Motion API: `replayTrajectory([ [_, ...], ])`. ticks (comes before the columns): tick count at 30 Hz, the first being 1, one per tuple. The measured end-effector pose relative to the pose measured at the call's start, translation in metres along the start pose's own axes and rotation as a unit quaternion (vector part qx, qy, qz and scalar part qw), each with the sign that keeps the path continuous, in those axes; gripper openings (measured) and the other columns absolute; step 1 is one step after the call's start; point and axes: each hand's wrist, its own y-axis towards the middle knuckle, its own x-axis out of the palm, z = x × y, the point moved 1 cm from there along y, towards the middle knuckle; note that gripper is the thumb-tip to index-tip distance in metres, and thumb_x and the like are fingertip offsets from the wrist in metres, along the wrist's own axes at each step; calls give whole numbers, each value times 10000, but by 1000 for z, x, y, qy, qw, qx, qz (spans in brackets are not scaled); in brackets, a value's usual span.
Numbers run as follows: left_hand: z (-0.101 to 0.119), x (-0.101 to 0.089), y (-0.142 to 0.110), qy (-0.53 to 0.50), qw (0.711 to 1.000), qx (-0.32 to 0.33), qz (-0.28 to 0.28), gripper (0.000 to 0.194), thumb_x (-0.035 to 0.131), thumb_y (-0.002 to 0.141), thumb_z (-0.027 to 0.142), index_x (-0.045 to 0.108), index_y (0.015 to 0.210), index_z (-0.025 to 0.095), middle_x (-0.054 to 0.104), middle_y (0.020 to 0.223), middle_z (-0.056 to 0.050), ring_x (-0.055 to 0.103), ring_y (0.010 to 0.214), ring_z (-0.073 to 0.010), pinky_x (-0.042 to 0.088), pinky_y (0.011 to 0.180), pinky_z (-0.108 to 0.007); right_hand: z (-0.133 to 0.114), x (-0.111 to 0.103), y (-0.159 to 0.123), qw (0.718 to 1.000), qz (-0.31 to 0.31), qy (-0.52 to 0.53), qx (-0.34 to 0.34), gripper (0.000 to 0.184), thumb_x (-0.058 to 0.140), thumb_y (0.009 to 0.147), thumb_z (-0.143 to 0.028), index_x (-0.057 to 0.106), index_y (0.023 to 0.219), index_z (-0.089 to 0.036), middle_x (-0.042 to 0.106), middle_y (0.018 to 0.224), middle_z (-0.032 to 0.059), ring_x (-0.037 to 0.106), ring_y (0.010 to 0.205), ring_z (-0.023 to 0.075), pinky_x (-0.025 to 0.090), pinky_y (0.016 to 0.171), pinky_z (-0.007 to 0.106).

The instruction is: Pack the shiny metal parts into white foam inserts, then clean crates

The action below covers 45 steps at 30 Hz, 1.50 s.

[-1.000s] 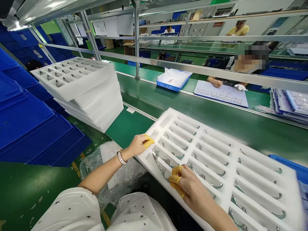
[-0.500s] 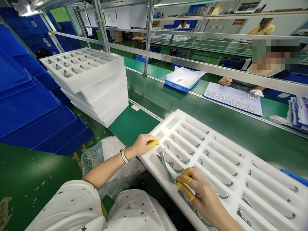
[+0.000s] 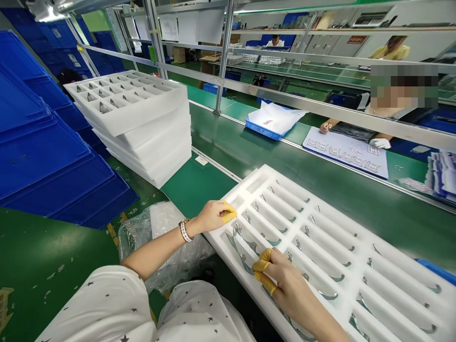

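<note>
A white foam tray [image 3: 242, 280] lies in front of me, its long slots filled with curved shiny metal pieces [image 3: 329, 296]. Yellow finger covers are on both my hands. My left hand [image 3: 216, 214] rests at the tray's near left rim with fingertips pinched together; what is between them, if anything, is hidden. In my right hand [image 3: 283, 282], thumb and fingers pinch the near end of a curved shiny metal piece [image 3: 239, 254]. This piece sits in or just above the slot at the tray's near left corner, beside another metal piece [image 3: 253, 246].
On the left stand a stack of filled white foam trays [image 3: 153, 137] and tilted blue bins [image 3: 42, 156]. Clear plastic wrap [image 3: 137, 242] lies below. Beyond the green bench [image 3: 221, 142], a co-worker's gloved hand [image 3: 379, 143] touches a board [image 3: 344, 154] of small parts near a blue tray [image 3: 263, 130].
The view has swung left, then settled. My right hand raised the metal piece slightly, then lowered it toward the corner slot. My left hand has stayed at the tray rim.
</note>
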Motion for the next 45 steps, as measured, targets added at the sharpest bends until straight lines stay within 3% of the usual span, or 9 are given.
replayTrajectory([
  [9, -2, 0, -1, 15, 1000, 1, 3, 153, 596, 853, 181, 747, 841, 156, 651, 735, -14, 503, 622, -94, 425, 613, -215, 3, 5, 13, 994, -11, -103, -15, 324, 409, 858, -9, 619, 729, -220, 532, 721, 23, 537, 677, 159, 448, 587, 274],
  [14, -5, 2, -1, 21, 1000, 1, 5, 162, 600, 860, 200, 758, 866, 169, 655, 741, -16, 517, 640, -102, 424, 613, -217, -1, 16, 23, 978, -43, -203, 28, 339, 411, 740, 69, 573, 604, -195, 537, 678, 19, 536, 684, 163, 363, 584, 275],
  [17, -9, 3, -2, 15, 1000, -5, 13, 167, 612, 868, 232, 766, 886, 171, 675, 763, -25, 532, 651, -106, 430, 614, -221, -12, 20, 33, 957, -89, -269, 57, 329, 443, 676, 93, 594, 605, -191, 564, 672, 23, 559, 695, 171, 333, 607, 291],
  [22, -8, 2, -2, 28, 1000, 2, 1, 165, 614, 867, 222, 770, 887, 175, 671, 765, -22, 525, 638, -103, 428, 607, -219, -30, 15, 45, 920, -206, -326, 70, 259, 537, 738, 38, 645, 683, -190, 638, 717, 34, 615, 681, 192, 384, 650, 323],
  [24, -4, 1, -2, 43, 999, 9, -15, 174, 604, 874, 215, 772, 904, 182, 665, 775, -19, 527, 630, -101, 428, 610, -220, -28, 5, 40, 934, -181, -304, 53, 222, 563, 777, -12, 661, 711, -199, 645, 721, 32, 623, 672, 195, 413, 652, 331],
  [28, 7, -4, -1, 121, 989, 25, -81, 198, 582, 899, 225, 769, 961, 210, 680, 832, -20, 580, 687, -117, 449, 664, -235, -6, -25, 13, 981, -24, -187, 37, 268, 466, 938, -181, 689, 795, -223, 634, 745, 38, 583, 597, 147, 412, 542, 273],
  [32, 13, -7, 5, 208, 965, 51, -150, 212, 563, 927, 251, 748, 1027, 224, 684, 907, -20, 613, 762, -132, 450, 682, -239, 21, -39, -5, 973, 69, -206, 75, 377, 360, 975, -223, 709, 833, -215, 605, 716, 53, 536, 563, 145, 347, 459, 257],
  [39, 20, 3, 24, 349, 911, 109, -192, 186, 556, 934, 239, 728, 874, 201, 667, 869, -36, 601, 718, -141, 394, 611, -248, 21, -13, 12, 954, 55, -292, 28, 323, 435, 882, -11, 648, 711, -181, 595, 725, 41, 543, 681, 150, 360, 566, 252],
  [45, 36, 11, 34, 443, 855, 143, -227, 232, 573, 917, 284, 698, 761, 167, 659, 801, -74, 585, 646, -170, 403, 598, -290, 0, -15, 35, 932, -49, -351, 79, 275, 518, 780, 53, 648, 685, -170, 628, 713, 39, 607, 684, 170, 323, 566, 285],
])
